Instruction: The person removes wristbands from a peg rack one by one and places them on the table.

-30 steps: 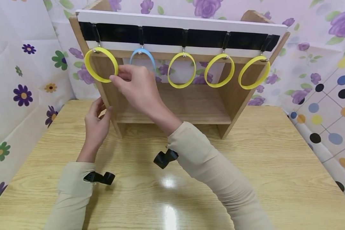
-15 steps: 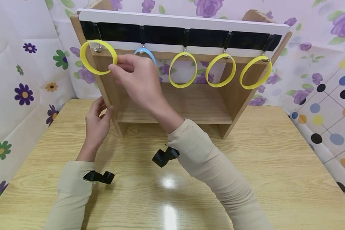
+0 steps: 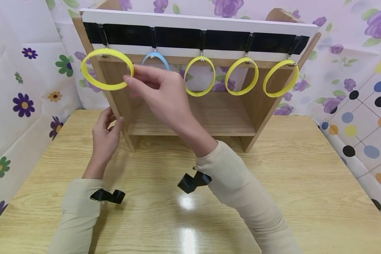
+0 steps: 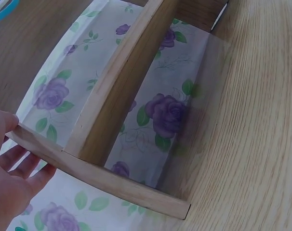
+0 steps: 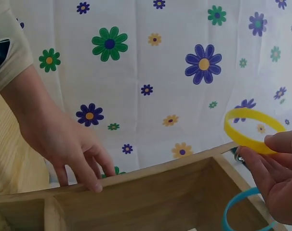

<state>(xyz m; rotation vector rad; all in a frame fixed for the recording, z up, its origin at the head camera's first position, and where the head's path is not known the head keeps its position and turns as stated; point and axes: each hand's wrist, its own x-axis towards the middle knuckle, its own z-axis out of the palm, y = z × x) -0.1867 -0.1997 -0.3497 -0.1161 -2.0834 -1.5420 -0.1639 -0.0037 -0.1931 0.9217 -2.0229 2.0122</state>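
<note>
My right hand (image 3: 168, 95) pinches a thin yellow ring (image 3: 109, 87) between thumb and fingertips. The ring is held tilted in front of the leftmost hook of a wooden rack (image 3: 190, 121); in the right wrist view the yellow ring (image 5: 252, 114) is apart from the metal hook (image 5: 238, 155). Beside it, a blue ring (image 3: 161, 57) hangs partly hidden behind my right hand. Lower down, my left hand (image 3: 106, 135) grips the rack's left side panel. In the left wrist view, the thumb of my left hand (image 4: 11, 183) lies over the panel's edge, its fingers along the outer face.
Three more yellow rings, the nearest one (image 3: 200, 94) at the middle, hang from hooks along the rack's black-and-white front bar (image 3: 177, 37). The rack stands on a wood-grain table (image 3: 152, 211). Patterned cloth (image 3: 35, 84) encloses the table at the back and sides.
My right hand lifted the leftmost yellow ring up off its hook, then drew it out toward me and slightly lower. My left hand stayed on the side panel.
</note>
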